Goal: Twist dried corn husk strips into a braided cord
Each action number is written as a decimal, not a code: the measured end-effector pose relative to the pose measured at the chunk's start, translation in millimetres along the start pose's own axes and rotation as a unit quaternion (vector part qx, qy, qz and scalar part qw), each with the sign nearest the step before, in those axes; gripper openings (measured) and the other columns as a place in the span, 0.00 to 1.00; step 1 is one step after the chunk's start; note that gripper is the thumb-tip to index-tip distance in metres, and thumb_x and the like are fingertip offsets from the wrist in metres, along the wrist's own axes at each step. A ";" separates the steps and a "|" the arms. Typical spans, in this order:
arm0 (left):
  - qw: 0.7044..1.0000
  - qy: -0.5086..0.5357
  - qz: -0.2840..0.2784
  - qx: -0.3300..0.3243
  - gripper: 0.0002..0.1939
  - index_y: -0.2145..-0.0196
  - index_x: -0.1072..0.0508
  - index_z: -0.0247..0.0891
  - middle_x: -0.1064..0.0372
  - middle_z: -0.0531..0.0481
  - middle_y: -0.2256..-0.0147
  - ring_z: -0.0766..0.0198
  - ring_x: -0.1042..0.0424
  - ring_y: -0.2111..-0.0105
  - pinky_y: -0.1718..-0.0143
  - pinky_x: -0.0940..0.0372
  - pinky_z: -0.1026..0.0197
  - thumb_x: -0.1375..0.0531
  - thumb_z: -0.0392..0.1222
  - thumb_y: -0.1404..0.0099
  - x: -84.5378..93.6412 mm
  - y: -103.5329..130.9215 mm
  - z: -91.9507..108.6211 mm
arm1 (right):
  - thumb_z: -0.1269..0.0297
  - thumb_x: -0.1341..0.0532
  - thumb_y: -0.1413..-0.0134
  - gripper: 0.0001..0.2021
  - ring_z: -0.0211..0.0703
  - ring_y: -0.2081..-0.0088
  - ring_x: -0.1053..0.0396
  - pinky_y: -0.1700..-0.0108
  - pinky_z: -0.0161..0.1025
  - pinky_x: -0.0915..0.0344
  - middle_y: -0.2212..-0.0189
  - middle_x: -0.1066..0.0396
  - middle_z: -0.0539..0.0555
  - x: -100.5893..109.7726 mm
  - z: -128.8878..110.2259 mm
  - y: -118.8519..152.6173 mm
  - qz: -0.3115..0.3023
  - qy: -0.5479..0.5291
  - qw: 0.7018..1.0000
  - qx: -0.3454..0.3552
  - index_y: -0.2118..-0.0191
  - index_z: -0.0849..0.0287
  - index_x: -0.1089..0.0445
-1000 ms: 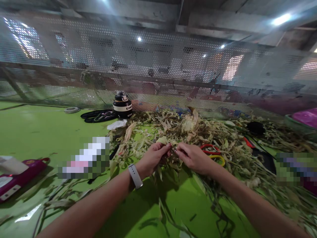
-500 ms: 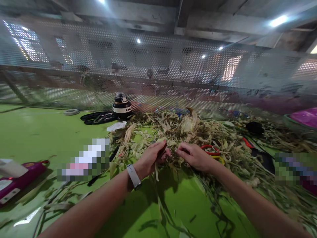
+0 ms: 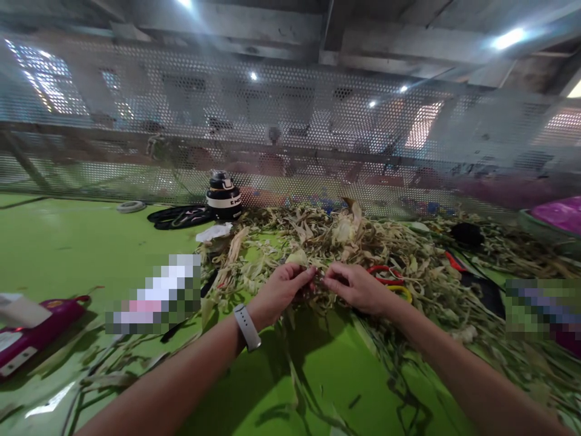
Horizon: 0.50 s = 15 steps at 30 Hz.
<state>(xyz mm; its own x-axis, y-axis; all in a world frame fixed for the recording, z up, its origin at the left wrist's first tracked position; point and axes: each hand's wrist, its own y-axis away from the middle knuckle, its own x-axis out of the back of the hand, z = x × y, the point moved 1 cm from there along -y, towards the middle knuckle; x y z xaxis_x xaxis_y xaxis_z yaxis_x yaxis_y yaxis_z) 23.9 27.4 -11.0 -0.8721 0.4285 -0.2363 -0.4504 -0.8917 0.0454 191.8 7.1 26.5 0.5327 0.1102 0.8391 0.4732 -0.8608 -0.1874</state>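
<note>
Near the middle of the view, my left hand (image 3: 284,287), with a pale watch band (image 3: 247,327) at its wrist, has thumb and fingers pinched together. My right hand (image 3: 347,283) is pinched too, a short gap to its right. Whatever lies between the fingertips is too small to make out. Both hands are above the green table (image 3: 272,387), at the front edge of a heap of dried husks and leaves (image 3: 385,242). Long thin strands hang below my left hand. Beside my right hand lie red scissor handles (image 3: 385,280) and a yellow handle (image 3: 402,292).
A black bottle (image 3: 224,197) stands at the back near a perforated screen (image 3: 290,121). A tape ring (image 3: 131,206) and a black flat item (image 3: 179,216) lie left of it. A purple power strip (image 3: 49,318) is at far left, a bowl (image 3: 544,233) at far right.
My left hand has turned, its fingers now pointing right towards my right hand, and its watch band has rotated. My right hand has hardly moved.
</note>
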 end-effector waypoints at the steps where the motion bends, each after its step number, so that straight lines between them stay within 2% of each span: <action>1: 1.000 -0.011 -0.005 0.002 0.16 0.77 0.30 0.33 0.35 0.55 0.81 0.75 0.44 0.83 0.82 0.50 0.70 0.37 0.52 0.49 -0.7 1.0 1.0 | 0.62 0.46 0.45 0.09 0.34 0.77 0.43 0.74 0.32 0.46 0.80 0.39 0.47 1.4 0.2 0.0 0.024 -0.003 1.000 -0.007 0.72 0.61 0.36; 3: 0.999 -0.041 -0.026 0.012 0.17 0.78 0.30 0.34 0.35 0.55 0.82 0.75 0.45 0.84 0.82 0.51 0.70 0.37 0.53 0.49 -3.0 3.8 3.4 | 0.65 0.45 0.47 0.06 0.36 0.75 0.41 0.71 0.33 0.43 0.78 0.37 0.49 4.4 0.3 -0.2 0.099 0.001 0.995 0.003 0.72 0.60 0.35; 5: 0.995 -0.073 -0.060 0.023 0.18 0.80 0.31 0.34 0.35 0.55 0.83 0.75 0.45 0.85 0.83 0.52 0.69 0.38 0.53 0.49 -5.8 7.1 5.7 | 0.70 0.46 0.48 0.05 0.40 0.67 0.36 0.63 0.38 0.40 0.69 0.33 0.53 6.0 -0.5 -0.6 0.163 0.010 0.985 0.052 0.66 0.59 0.33; 6: 0.993 -0.085 -0.076 0.026 0.18 0.80 0.31 0.34 0.35 0.54 0.83 0.74 0.45 0.85 0.83 0.52 0.69 0.38 0.54 0.49 -7.1 8.6 6.8 | 0.73 0.46 0.50 0.09 0.43 0.61 0.36 0.57 0.41 0.41 0.64 0.32 0.55 6.0 -1.2 -0.9 0.171 0.012 0.981 0.085 0.63 0.58 0.33; 7: 0.991 -0.096 -0.088 0.027 0.19 0.81 0.32 0.35 0.35 0.54 0.84 0.74 0.44 0.85 0.83 0.51 0.69 0.39 0.54 0.48 -8.1 9.9 7.9 | 0.75 0.46 0.51 0.12 0.44 0.57 0.37 0.54 0.44 0.43 0.60 0.32 0.56 5.7 -2.1 -1.1 0.163 0.012 0.980 0.112 0.60 0.57 0.33; 9: 0.989 -0.108 -0.095 0.024 0.19 0.82 0.32 0.35 0.35 0.54 0.84 0.74 0.44 0.85 0.83 0.51 0.69 0.39 0.55 0.48 -9.3 11.4 9.8 | 0.76 0.46 0.52 0.15 0.45 0.56 0.38 0.51 0.46 0.45 0.59 0.32 0.56 5.6 -4.0 -1.4 0.131 0.018 0.983 0.130 0.58 0.57 0.33; 13: 0.990 -0.104 -0.097 0.025 0.18 0.79 0.33 0.35 0.36 0.55 0.83 0.74 0.45 0.85 0.83 0.53 0.70 0.38 0.54 0.49 -8.4 11.2 10.2 | 0.76 0.44 0.55 0.07 0.44 0.60 0.38 0.53 0.44 0.45 0.66 0.33 0.54 9.8 -7.5 1.1 0.097 0.038 0.988 0.110 0.69 0.59 0.33; 15: 0.990 -0.083 -0.108 0.036 0.16 0.76 0.34 0.36 0.36 0.56 0.82 0.75 0.45 0.84 0.83 0.53 0.71 0.37 0.52 0.48 -7.3 11.3 8.7 | 0.75 0.45 0.53 0.06 0.42 0.61 0.39 0.54 0.42 0.44 0.66 0.34 0.53 11.2 -8.4 2.9 0.080 0.030 0.991 0.102 0.69 0.59 0.35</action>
<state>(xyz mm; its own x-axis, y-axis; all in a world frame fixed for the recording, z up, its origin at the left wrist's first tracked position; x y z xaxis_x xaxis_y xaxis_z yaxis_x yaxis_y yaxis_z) 23.5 15.5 -0.4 -0.7707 0.6314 -0.0861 -0.6371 -0.7665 0.0818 193.2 1.7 39.6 0.5728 -0.0554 0.8178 0.5206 -0.7460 -0.4152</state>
